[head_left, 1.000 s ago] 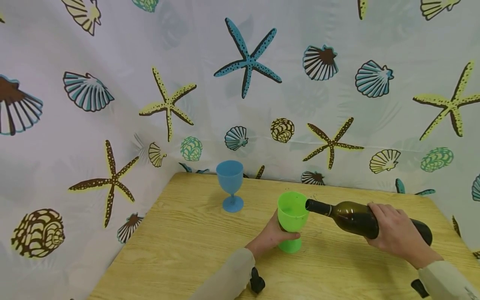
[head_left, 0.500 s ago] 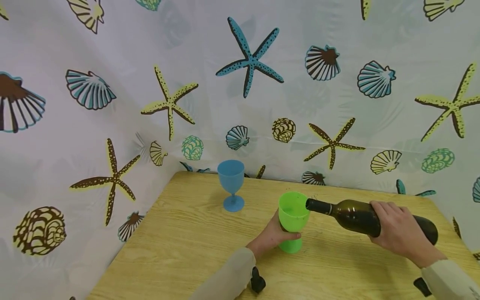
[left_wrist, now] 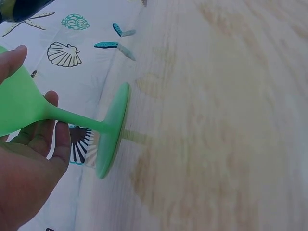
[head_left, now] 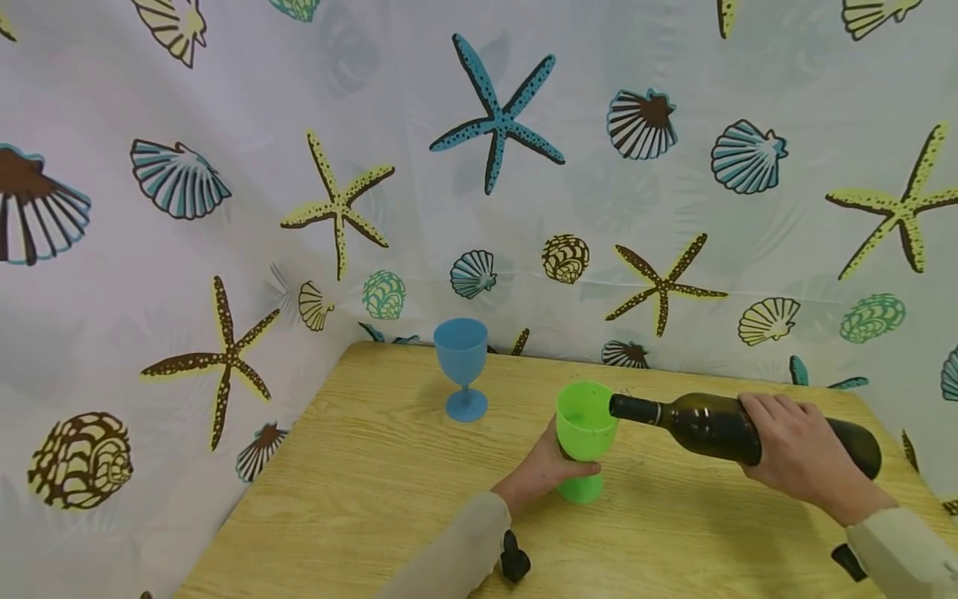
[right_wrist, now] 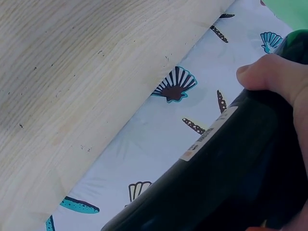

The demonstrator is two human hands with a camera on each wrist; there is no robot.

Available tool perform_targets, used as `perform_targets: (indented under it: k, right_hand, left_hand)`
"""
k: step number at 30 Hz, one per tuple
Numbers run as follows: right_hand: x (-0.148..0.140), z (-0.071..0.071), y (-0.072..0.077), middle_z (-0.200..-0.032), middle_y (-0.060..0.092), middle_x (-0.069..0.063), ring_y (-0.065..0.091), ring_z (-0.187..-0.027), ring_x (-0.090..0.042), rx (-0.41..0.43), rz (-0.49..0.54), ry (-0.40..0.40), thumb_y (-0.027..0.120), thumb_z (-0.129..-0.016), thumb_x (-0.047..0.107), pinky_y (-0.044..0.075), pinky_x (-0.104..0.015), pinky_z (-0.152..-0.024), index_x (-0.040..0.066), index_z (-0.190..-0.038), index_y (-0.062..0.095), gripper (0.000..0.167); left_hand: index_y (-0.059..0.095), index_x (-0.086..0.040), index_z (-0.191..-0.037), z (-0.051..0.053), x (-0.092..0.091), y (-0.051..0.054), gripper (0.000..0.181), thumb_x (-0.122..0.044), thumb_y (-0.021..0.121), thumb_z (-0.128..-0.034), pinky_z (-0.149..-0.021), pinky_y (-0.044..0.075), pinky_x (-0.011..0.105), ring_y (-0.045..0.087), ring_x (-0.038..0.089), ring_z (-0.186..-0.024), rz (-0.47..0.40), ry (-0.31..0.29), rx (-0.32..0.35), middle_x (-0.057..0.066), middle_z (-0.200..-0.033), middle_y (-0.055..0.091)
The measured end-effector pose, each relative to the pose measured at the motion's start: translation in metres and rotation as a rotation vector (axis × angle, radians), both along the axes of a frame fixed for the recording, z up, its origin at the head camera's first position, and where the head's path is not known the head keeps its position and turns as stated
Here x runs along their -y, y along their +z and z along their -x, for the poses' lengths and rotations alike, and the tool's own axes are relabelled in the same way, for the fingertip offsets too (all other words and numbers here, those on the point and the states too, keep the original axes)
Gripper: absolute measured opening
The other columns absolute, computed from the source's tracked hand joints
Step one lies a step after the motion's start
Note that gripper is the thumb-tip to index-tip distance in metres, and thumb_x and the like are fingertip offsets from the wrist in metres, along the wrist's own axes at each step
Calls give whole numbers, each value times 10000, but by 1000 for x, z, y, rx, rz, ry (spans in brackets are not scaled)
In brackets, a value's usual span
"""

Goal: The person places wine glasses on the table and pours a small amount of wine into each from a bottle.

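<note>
My left hand (head_left: 542,470) holds a bright green goblet (head_left: 586,428) round the lower bowl and upper stem. In the left wrist view the thumb and fingers wrap the bowl of the goblet (left_wrist: 19,103); whether its foot touches the table I cannot tell. With my right hand (head_left: 793,449) I grip a dark wine bottle (head_left: 707,428) round its body. The bottle lies tipped over, its mouth at the goblet's right rim. No stream of liquid is visible. In the right wrist view, the thumb presses the dark bottle (right_wrist: 207,178), which bears a small white label.
A blue goblet (head_left: 461,358) stands upright on the wooden table (head_left: 359,491), behind and left of the green one. A white curtain (head_left: 404,208) printed with shells and starfish hangs along the table's back and sides. Small dark specks dot the tabletop.
The bottle's base end has risen slightly and shifted right with my right hand, while its mouth stays at the goblet's rim. My left hand and the green goblet barely move.
</note>
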State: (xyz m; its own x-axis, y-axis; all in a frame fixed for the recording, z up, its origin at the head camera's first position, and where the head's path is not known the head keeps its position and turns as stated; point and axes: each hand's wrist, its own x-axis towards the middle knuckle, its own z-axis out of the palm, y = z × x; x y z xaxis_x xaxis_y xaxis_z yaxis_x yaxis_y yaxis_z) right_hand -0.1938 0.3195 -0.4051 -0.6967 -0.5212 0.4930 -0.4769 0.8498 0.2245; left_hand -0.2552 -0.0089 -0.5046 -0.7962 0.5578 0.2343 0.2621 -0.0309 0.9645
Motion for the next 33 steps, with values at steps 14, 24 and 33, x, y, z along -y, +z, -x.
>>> perform_targets:
  k: [14,24,33]
  right_hand:
    - [0,1,8,-1051,604,-230,577,-911,-406,9,-31,-2,921,-437,337,465,-587,-701,-67,-1150,551,899]
    - [1,2,15,-1047,607,-226,584,-907,-403,-5,-56,9,925,-429,352,465,-589,-711,-81,-1151,559,918]
    - [2,1,19,-1058,605,-221,577,-928,-398,-9,-68,18,929,-420,354,456,-587,-724,-79,-1148,561,923]
  left_hand:
    - [277,-154,-1402,-9,3,15,747,20,708,-818,-993,397,357,508,197,-1138,22,17,27,29,-1219,517]
    - [282,-155,-1400,-10,4,21,737,6,710,-822,-988,399,356,509,178,-1138,33,8,29,6,-1219,517]
    - [279,-140,-1400,-12,5,21,726,12,701,-829,-988,402,355,510,200,-1145,35,8,31,26,-1222,517]
